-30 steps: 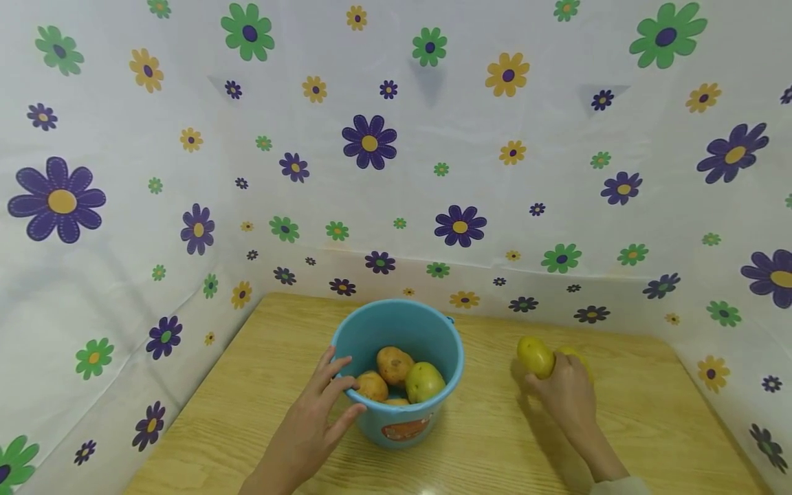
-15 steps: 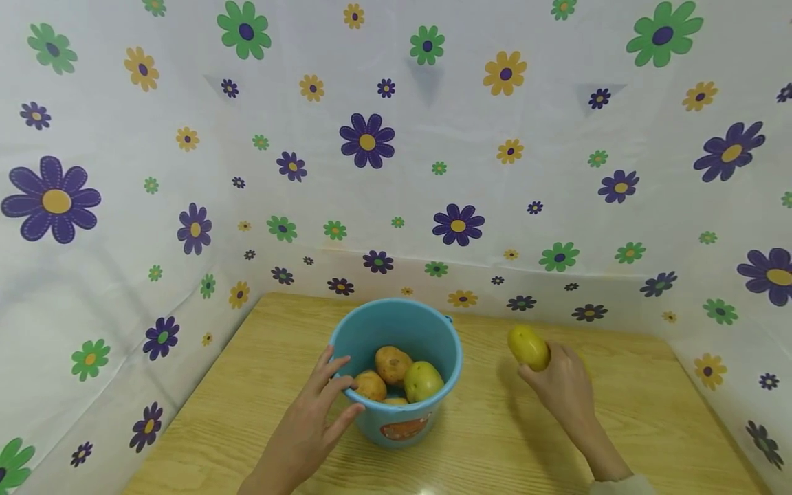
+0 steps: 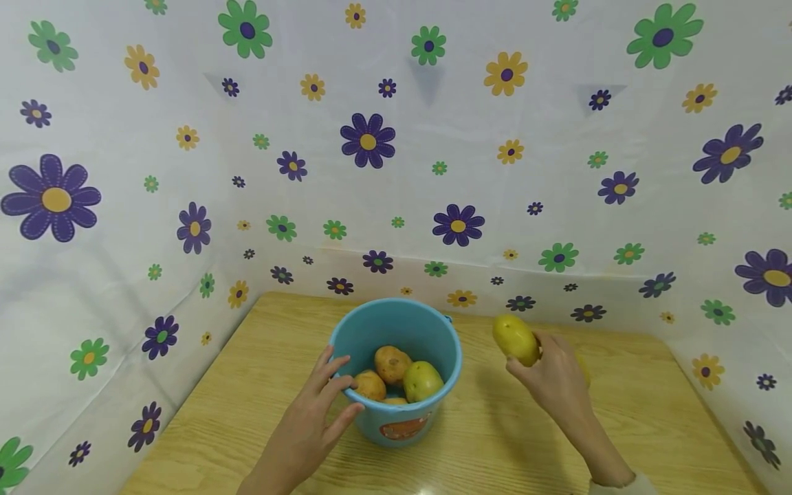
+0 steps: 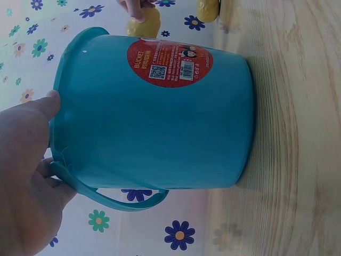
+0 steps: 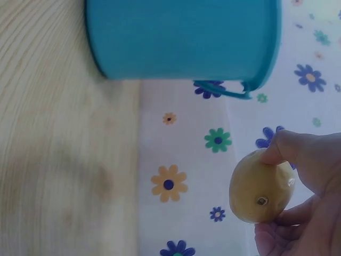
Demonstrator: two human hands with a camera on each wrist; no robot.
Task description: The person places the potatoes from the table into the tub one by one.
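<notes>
My left hand (image 3: pixel 306 423) rests at the left rim of a light-blue bucket (image 3: pixel 402 430), fingers spread and relaxed. In the left wrist view the thumb touches the rim and the other fingers reach past the handle (image 4: pixel 112 201). Inside the bucket lie several brown potatoes (image 3: pixel 392 364) and one round yellow-green fruit (image 3: pixel 423 382). To the right of the bucket, my right hand (image 3: pixel 557 381) grips a smooth yellow oval fruit (image 3: pixel 516 340) above the table, thumb on one side and fingers on the other. A dark stem scar shows on it in the right wrist view.
Another yellow fruit (image 3: pixel 584 370) sits on the wooden table (image 3: pixel 476 454), mostly hidden behind my right hand. Flower-printed white sheeting (image 3: pixel 396 185) walls in the table's back and both sides. A red label (image 4: pixel 170 63) marks the bucket's front.
My right hand has lifted the yellow oval fruit from beside the other one and carried it left and slightly up. The left hand and the bucket have stayed in place.
</notes>
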